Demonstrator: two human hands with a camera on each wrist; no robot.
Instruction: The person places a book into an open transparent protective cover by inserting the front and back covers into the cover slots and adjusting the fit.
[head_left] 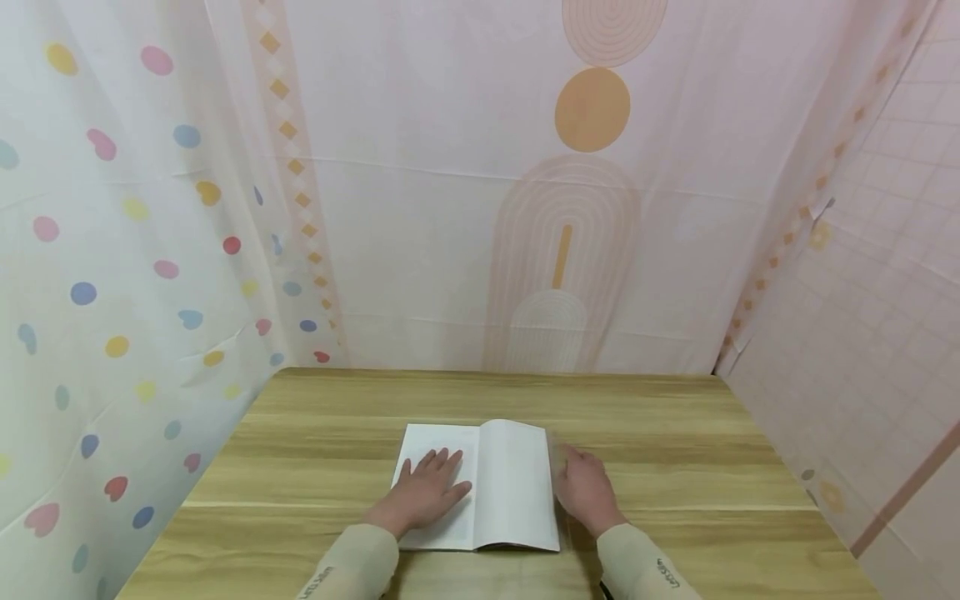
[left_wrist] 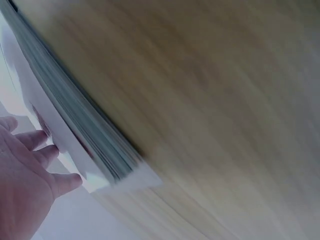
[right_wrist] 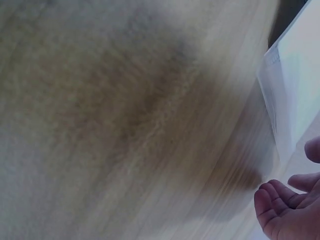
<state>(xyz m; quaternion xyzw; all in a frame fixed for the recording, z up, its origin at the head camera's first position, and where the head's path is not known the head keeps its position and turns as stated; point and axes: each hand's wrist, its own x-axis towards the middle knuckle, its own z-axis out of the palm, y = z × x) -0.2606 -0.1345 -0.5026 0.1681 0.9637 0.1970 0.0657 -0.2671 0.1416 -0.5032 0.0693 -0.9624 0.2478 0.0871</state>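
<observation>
An open book (head_left: 513,492) with white pages lies on the wooden table, its right-hand pages bowed up near the spine. My left hand (head_left: 423,496) rests on the left page, fingers spread. In the left wrist view its fingers (left_wrist: 44,152) lie at the book's edge, where a thick stack of pages (left_wrist: 82,125) shows. Just beyond the book's right edge is my right hand (head_left: 587,492), its fingers loosely bent. The right wrist view shows these fingers (right_wrist: 275,200) curled with nothing between them, and the thumb apart, near the page corner (right_wrist: 287,85).
The wooden table (head_left: 300,450) extends around the book on all sides. Behind it hangs a pale curtain (head_left: 420,250) with arch shapes. A dotted curtain (head_left: 150,350) borders the left side, and a grid-patterned one (head_left: 885,333) the right.
</observation>
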